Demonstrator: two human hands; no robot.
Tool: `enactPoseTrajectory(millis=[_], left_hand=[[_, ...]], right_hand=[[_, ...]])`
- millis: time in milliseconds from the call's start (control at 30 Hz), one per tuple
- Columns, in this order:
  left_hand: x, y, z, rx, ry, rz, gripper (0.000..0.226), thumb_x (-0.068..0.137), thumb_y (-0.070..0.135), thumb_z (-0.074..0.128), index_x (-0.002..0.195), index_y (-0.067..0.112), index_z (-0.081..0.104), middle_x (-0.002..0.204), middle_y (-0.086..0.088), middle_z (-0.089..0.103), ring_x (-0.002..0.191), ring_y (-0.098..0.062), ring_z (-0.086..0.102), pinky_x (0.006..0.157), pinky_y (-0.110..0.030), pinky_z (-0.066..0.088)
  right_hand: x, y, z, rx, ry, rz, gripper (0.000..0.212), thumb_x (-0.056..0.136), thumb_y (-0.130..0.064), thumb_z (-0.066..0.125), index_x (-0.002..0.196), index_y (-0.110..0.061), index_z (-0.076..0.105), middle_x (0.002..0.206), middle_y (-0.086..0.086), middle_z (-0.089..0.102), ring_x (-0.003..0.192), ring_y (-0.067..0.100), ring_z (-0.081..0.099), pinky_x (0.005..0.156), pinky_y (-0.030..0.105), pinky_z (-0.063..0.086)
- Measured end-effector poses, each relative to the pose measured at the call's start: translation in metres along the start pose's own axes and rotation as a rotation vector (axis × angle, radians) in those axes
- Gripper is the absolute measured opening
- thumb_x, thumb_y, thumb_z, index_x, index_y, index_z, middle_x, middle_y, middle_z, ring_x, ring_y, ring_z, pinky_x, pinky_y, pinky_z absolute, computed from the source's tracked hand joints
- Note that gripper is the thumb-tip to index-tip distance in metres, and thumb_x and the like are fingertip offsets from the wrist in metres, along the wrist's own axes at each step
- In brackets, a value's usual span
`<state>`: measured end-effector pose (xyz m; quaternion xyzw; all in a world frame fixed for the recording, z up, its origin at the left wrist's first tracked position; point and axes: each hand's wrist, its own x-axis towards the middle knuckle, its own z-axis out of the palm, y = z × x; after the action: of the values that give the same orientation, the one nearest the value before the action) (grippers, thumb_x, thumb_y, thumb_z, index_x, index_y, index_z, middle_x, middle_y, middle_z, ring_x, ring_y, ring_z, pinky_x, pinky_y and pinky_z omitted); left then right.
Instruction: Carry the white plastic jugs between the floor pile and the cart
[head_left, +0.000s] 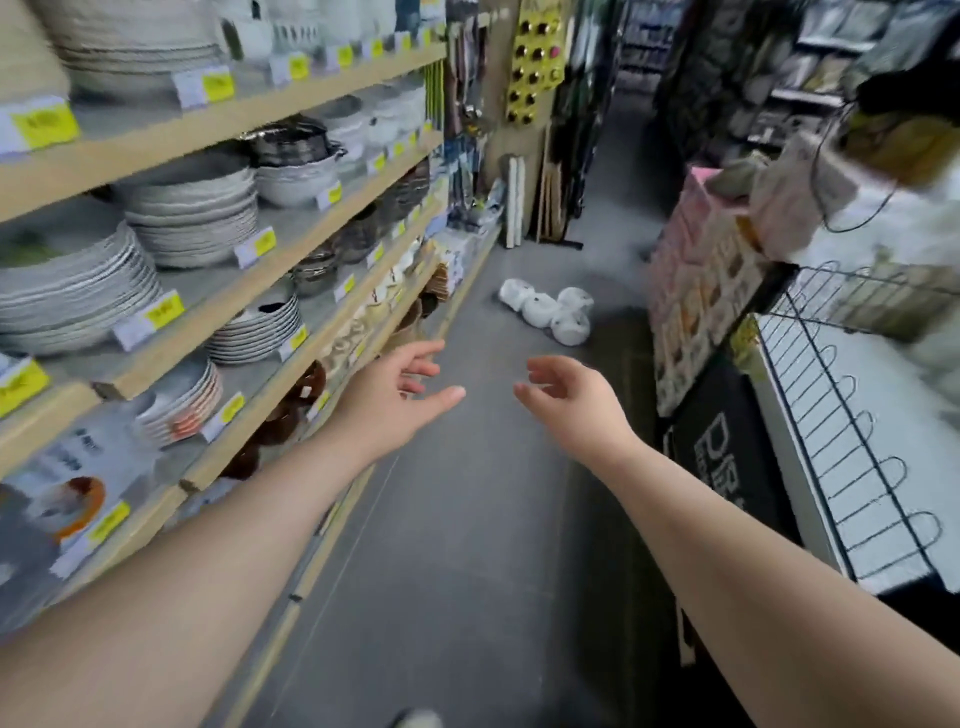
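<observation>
Both my arms reach forward over a grey shop aisle floor. My left hand (397, 397) hangs in the air with relaxed, slightly bent fingers and holds nothing; it is nearest the lower wooden shelf edge (332, 364) on the left. My right hand (574, 397) is level with it, a short gap apart, fingers loosely curved, empty too. Ahead on the floor lies a cluster of white wrapped bowls (548, 312), well beyond both hands.
Wooden shelves (218, 130) on the left carry stacked plates (67, 291), bowls and yellow price tags. On the right stand a pink display box (696, 280), a black sign (727, 447) and a wire rack (852, 447). The view is blurred.
</observation>
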<state>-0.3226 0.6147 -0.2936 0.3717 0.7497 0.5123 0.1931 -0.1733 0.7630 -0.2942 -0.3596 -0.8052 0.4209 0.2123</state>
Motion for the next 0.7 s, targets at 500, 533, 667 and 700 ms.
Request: enactPoseTrajectory(millis=[500, 533, 667, 700], left_hand=[[0.336, -0.016, 0.101, 0.034, -0.169, 0.056, 0.051, 0.078, 0.032, 0.079, 0.123, 0.038, 0.055, 0.106, 0.014, 0.062, 0.094, -0.013, 0.062, 0.091, -0.032, 0.051], [0.359, -0.015, 0.109, 0.036, -0.166, 0.052, 0.051, 0.079, 0.032, 0.078, 0.124, 0.036, 0.055, 0.107, 0.012, 0.063, 0.096, -0.014, 0.062, 0.092, -0.032, 0.051], [0.443, -0.007, 0.139, 0.033, -0.147, 0.01, 0.051, 0.081, 0.03, 0.076, 0.128, 0.032, 0.055, 0.109, 0.01, 0.062, 0.1, -0.017, 0.061, 0.092, -0.03, 0.049], [0.462, -0.005, 0.146, 0.024, -0.141, 0.001, 0.051, 0.081, 0.03, 0.076, 0.128, 0.032, 0.055, 0.109, 0.009, 0.062, 0.1, -0.017, 0.061, 0.092, -0.029, 0.049]], right_hand=[[0.294, 0.086, -0.061, -0.016, 0.14, 0.172, 0.038, 0.089, -0.035, 0.066, 0.124, -0.019, 0.062, 0.114, -0.002, 0.066, 0.094, 0.006, 0.06, 0.084, 0.022, 0.048], [0.319, 0.093, -0.067, -0.011, 0.137, 0.175, 0.038, 0.089, -0.035, 0.066, 0.123, -0.019, 0.062, 0.113, -0.002, 0.066, 0.094, 0.006, 0.06, 0.084, 0.023, 0.048], [0.413, 0.11, -0.091, 0.008, 0.12, 0.176, 0.039, 0.089, -0.035, 0.066, 0.124, -0.019, 0.062, 0.115, -0.002, 0.066, 0.097, 0.008, 0.062, 0.088, 0.027, 0.051], [0.435, 0.113, -0.096, 0.004, 0.116, 0.175, 0.039, 0.089, -0.034, 0.066, 0.124, -0.019, 0.062, 0.117, -0.002, 0.067, 0.099, 0.009, 0.063, 0.091, 0.029, 0.051]])
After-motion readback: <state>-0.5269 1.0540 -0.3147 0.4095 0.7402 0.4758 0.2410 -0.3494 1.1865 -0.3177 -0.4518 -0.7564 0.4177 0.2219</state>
